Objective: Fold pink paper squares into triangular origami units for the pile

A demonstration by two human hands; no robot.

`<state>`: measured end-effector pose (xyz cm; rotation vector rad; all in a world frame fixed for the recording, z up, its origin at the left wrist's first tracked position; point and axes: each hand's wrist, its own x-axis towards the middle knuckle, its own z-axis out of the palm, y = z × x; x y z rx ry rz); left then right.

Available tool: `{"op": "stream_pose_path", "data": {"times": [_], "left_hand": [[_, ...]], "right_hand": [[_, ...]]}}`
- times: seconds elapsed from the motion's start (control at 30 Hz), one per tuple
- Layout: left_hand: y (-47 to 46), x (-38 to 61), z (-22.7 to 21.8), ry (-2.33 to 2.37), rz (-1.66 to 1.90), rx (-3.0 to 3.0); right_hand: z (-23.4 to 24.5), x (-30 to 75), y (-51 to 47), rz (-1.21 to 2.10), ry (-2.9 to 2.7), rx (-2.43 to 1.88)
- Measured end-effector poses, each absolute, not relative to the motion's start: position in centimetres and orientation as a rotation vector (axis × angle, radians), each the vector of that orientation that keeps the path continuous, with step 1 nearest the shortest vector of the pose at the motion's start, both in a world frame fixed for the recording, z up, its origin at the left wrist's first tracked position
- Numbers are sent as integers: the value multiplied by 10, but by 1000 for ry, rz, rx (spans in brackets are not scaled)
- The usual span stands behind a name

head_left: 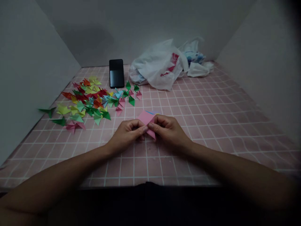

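A pink sheet of origami paper [146, 117], partly folded, is held between my two hands above the near middle of the table. My left hand [127, 133] pinches its left side with thumb and fingers. On the other side my right hand [170, 131] grips it, the thumb tip close to the left thumb. A pointed corner of the paper hangs below the thumbs. Just behind it, blue and yellow paper edges [151, 112] show, mostly hidden by the pink paper and my right hand.
Many folded paper cranes [91, 100] in several colours lie scattered at the left. A black phone [116, 73] leans upright against the back wall. White plastic bags [157, 66] sit at the back right. Walls enclose the pink checked tabletop [211, 125] on three sides.
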<state>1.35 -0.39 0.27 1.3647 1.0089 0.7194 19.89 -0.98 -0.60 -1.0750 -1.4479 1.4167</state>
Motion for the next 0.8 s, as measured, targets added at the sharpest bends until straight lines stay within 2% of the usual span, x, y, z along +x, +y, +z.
{"op": "stream_pose_path", "data": {"times": [0.17,0.37,0.6,0.8], "left_hand": [[-4,14,5,1008,783,1353],[-4,15,8,996,823,1363],[-2,14,4,1061,913,1359],[-5,15,2,1036,961,1327]], "right_hand": [[-7,199,-8,1564,-1410,-1064],[-5,200,-9,1447,-1488,-1075],[-7,196,-10,1691,-1400,-1013],[-10,196,-10,1716,-1351,-979]]}}
